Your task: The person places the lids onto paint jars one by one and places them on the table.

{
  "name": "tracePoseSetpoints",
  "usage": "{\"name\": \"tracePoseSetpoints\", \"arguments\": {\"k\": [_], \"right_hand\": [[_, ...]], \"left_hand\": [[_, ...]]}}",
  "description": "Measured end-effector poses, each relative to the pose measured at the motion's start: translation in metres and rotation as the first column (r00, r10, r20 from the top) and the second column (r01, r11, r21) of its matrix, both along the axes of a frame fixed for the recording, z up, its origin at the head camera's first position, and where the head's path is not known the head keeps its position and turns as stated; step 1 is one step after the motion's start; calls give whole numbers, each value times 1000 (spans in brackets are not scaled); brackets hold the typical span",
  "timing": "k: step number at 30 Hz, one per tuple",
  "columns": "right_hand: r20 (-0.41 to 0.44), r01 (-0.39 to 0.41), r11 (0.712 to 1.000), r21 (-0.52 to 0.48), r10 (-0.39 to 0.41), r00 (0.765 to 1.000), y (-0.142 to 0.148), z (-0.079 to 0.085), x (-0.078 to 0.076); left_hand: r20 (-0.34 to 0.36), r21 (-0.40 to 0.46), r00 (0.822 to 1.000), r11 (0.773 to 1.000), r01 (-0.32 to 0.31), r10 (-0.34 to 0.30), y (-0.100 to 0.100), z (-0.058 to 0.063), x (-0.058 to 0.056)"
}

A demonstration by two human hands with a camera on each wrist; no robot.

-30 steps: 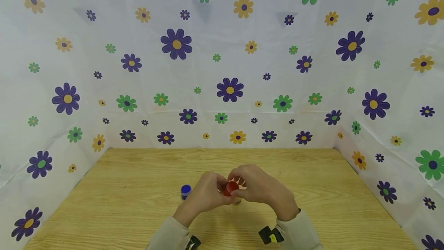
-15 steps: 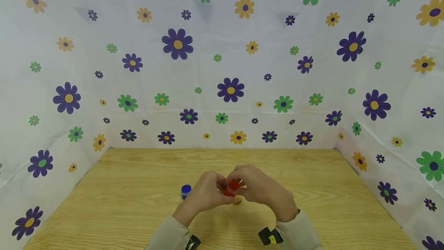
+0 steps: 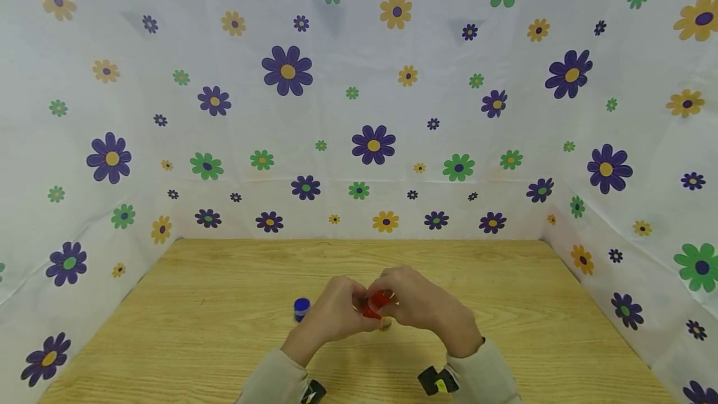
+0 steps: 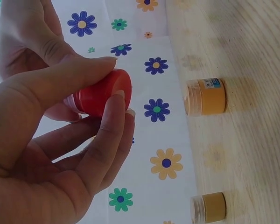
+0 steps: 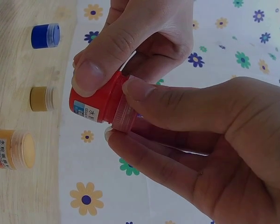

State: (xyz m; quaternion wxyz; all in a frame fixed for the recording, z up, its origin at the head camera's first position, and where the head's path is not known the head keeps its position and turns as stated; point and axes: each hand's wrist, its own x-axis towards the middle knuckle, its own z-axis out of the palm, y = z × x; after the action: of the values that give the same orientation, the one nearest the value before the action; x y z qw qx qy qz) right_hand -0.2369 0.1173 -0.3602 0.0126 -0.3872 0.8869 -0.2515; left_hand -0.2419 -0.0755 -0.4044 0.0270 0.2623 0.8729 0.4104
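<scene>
Both hands meet over the middle of the table in the head view, raised with a small red paint jar (image 5: pixel 111 94) between them. My left hand (image 3: pixel 335 309) grips the jar's red body with thumb and fingertips, and the jar lies on its side in both wrist views. Thumb and fingers of my right hand (image 3: pixel 419 302) pinch the clear ribbed lid (image 5: pixel 123 115). The lid sits at the neck end of the jar. A label with printed characters shows on the red body in the right wrist view.
On the wooden table (image 3: pixel 213 304) stand a blue paint jar (image 3: pixel 301 308) left of the hands, an orange-yellow jar (image 4: pixel 213 98) partly hidden beneath them in the head view, and an ochre jar (image 4: pixel 215 207). Flower-printed cloth (image 3: pixel 336 123) walls the back and sides.
The red jar's visible part has shifted slightly between the fingers, with small finger movements at the lid. Both hands stay in nearly the same place.
</scene>
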Motion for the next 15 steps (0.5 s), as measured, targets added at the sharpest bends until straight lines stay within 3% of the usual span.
{"name": "tracePoseSetpoints", "arguments": {"k": [15], "right_hand": [[-6, 64, 997, 36, -64, 998, -1, -4, -4]], "left_hand": [[26, 12, 1000, 1000, -3, 3, 1, 1, 1]]}}
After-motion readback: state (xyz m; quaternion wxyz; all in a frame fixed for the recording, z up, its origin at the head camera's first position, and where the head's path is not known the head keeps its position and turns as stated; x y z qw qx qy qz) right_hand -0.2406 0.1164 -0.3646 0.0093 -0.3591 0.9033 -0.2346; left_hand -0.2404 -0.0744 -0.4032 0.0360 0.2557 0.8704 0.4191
